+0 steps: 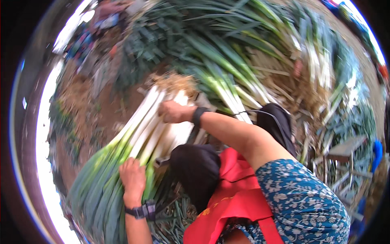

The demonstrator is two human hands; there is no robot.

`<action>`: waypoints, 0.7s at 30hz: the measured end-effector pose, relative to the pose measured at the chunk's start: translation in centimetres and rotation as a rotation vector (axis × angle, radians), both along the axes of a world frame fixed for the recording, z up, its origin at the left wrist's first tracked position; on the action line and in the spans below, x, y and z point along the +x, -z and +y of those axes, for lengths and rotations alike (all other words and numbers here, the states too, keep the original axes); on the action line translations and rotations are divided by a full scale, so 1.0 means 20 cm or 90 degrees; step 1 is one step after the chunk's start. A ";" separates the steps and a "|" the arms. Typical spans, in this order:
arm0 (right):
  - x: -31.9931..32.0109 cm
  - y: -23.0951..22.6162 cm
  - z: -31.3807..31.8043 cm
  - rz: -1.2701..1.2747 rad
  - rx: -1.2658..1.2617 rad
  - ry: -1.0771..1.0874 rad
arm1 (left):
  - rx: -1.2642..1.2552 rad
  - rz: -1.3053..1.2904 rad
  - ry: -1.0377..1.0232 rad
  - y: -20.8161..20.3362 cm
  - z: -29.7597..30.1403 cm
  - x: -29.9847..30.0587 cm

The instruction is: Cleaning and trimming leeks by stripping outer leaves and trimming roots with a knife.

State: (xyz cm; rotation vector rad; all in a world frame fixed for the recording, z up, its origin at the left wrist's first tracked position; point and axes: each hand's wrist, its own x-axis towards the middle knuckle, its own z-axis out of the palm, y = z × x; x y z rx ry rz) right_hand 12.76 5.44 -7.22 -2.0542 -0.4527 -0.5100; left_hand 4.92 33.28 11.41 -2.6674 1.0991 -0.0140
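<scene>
A large bunch of leeks point(138, 142) lies in front of me to the left, its white stalks and brown roots pointing away and its dark green leaves fanning toward the lower left. My left hand point(133, 177) has its fingers curled over the stalks where white turns to green. Farther along, my right hand point(175, 112) reaches across and closes round the white stalks just below the shaggy roots point(174, 83). Its fingertips are partly hidden and slightly blurred. The bunch leans close to my left knee point(195, 166).
More leeks point(227, 87) lie heaped beyond and to the right, some with roots toward me. Bare soil point(107, 105) shows at the left. A metal-legged stool point(345, 150) stands at the right beside a blue object point(378, 152). Cut leaves point(183, 211) litter the ground near me.
</scene>
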 end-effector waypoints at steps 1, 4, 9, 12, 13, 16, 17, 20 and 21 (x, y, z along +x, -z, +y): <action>-0.06 -0.14 0.04 0.049 -0.015 0.016 | 0.029 -0.044 -0.001 0.01 0.00 -0.02; -0.28 -0.47 -0.22 0.057 0.024 -0.051 | -0.107 -0.054 -0.009 0.05 -0.31 -0.05; -1.29 -0.81 -1.01 0.158 0.045 0.095 | -0.296 0.379 0.290 0.21 -1.00 -0.25; -1.97 -0.45 -1.30 0.376 0.102 0.424 | -0.162 0.514 0.469 0.40 -1.26 -0.38; -2.21 -0.36 -1.25 0.436 0.112 0.544 | -0.119 0.559 0.509 0.47 -1.31 -0.40; -2.91 0.01 -0.91 0.557 0.161 0.855 | 0.045 0.673 0.499 0.57 -1.47 -0.45; -3.13 0.13 -0.76 0.581 0.184 0.948 | 0.098 0.700 0.492 0.59 -1.53 -0.45; -3.71 0.54 -0.13 0.900 0.287 0.922 | 0.085 0.722 0.439 0.69 -1.67 -0.50; -3.78 0.61 0.07 1.032 0.367 0.944 | 0.094 0.727 0.417 0.69 -1.72 -0.55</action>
